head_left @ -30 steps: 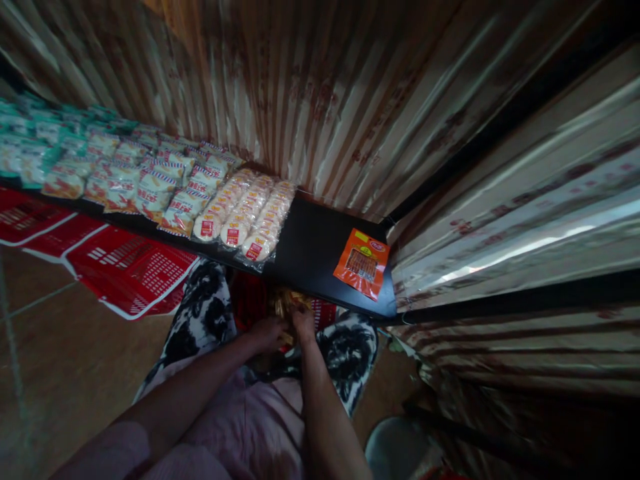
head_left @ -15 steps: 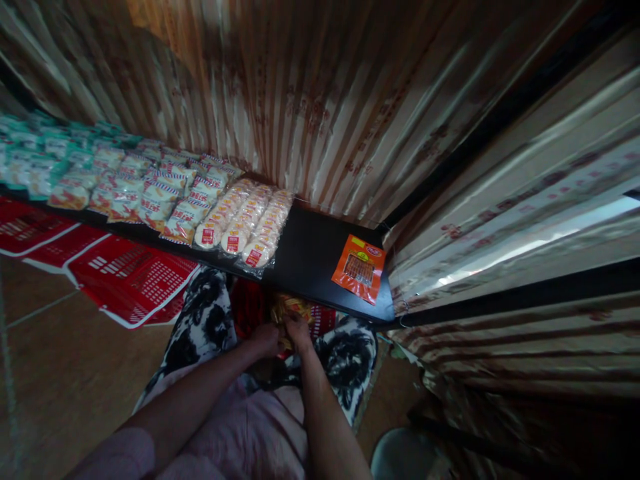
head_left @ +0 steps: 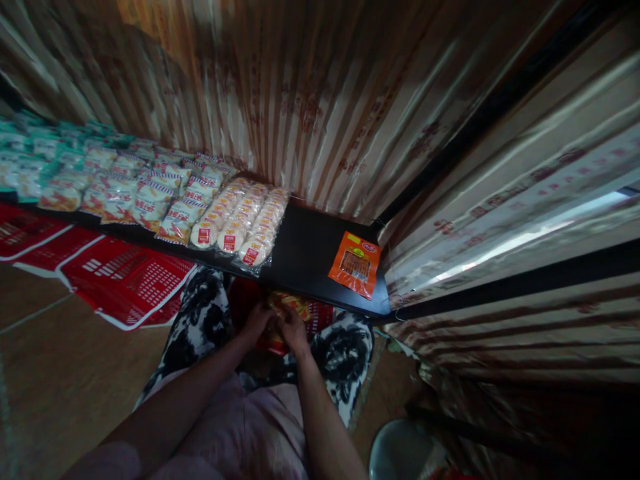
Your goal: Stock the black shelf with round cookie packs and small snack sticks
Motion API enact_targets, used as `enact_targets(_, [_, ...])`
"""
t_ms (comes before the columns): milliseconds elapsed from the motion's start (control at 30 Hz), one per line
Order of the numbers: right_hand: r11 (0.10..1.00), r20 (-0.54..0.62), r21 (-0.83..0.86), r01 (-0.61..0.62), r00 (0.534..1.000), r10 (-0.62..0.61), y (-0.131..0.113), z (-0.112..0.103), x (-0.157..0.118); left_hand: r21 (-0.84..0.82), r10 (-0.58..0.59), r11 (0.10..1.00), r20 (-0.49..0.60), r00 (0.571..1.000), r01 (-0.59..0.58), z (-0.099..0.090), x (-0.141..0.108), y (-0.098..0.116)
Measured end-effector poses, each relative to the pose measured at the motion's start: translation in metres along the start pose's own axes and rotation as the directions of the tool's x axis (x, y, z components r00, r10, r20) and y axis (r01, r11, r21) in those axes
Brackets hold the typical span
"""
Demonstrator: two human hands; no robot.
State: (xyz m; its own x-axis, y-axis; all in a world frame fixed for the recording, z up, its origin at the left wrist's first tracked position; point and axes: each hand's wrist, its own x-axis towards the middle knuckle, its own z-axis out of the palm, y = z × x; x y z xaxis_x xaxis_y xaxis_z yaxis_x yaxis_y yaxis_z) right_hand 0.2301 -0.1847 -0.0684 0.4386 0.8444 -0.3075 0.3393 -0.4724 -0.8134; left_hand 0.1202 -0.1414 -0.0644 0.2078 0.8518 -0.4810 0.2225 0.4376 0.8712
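Note:
Low between my knees, under the shelf's front edge, my left hand and my right hand are close together. Both have curled fingers on a shiny gold-yellow packet with reddish markings. Its contents cannot be made out in the dim light. Around the packet lies something red, perhaps a bag or liner, partly hidden by my hands and the shelf. Above my hands, an orange snack packet lies flat on the right end of the black shelf.
Rows of round rice crackers in clear wrap stand on the shelf. Left of them are white-and-orange snack bags and green bags. Red printed sheets hang below. A pale bucket sits at lower right, near the draped wall.
My left hand has shifted left and upward, and the hands are slightly further apart. More of the gold-yellow packet shows. The view has moved slightly.

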Motion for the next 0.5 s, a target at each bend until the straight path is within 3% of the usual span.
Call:
enact_targets(300, [0.998,0.036,0.041,0.054,0.998,-0.055,-0.0012,-0.0040,-0.0062,-0.181,-0.027,0.983,-0.011,1.000,0.024,0.0048,0.0021,-0.0035])
enact_targets(500, [0.994,0.000,0.046,0.102,0.995,-0.103,0.0015,-0.0022,-0.0087,-0.252,-0.039,0.968,-0.054,0.998,0.025,0.0030,-0.0010,0.0004])
